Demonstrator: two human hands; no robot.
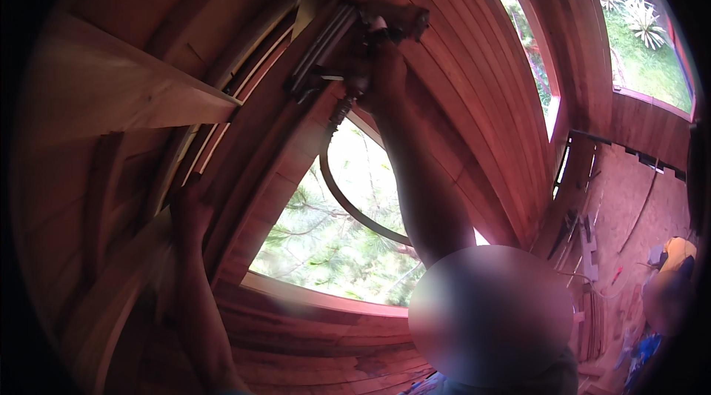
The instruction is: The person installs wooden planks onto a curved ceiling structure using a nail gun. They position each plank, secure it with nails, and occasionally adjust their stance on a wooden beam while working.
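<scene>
The right hand point(381, 76) is gripping the handle of a dark air tool point(326, 47), its fingers appearing wrapped round it, though shadow is hiding most of them and the trigger position is not showing. The left hand point(191, 204) is bearing against the timber framing at the lower left; whether its fingers are curling round an edge or merely bracing, the view is not making clear. Judging by posture, the step in hand is the positioning of the tool overhead at the boarding while the left arm is steadying the body. The next move is, in this assessment, calling for a firm wrist, the nose seated squarely and slack in the line; contact between nose and wood is not showing. The tool is lying within the right grasp, its long rail slanting off to the left of that hand, well apart from and above the left one. From the handle's lower end a hose point(345, 204) is curving down across the window point(355, 247) and passing behind the right forearm. Farther out, reddish slatted boards point(459, 61) are rising to the right of the tool, and a pale beam point(141, 84) is projecting from the left, above the left hand.
</scene>
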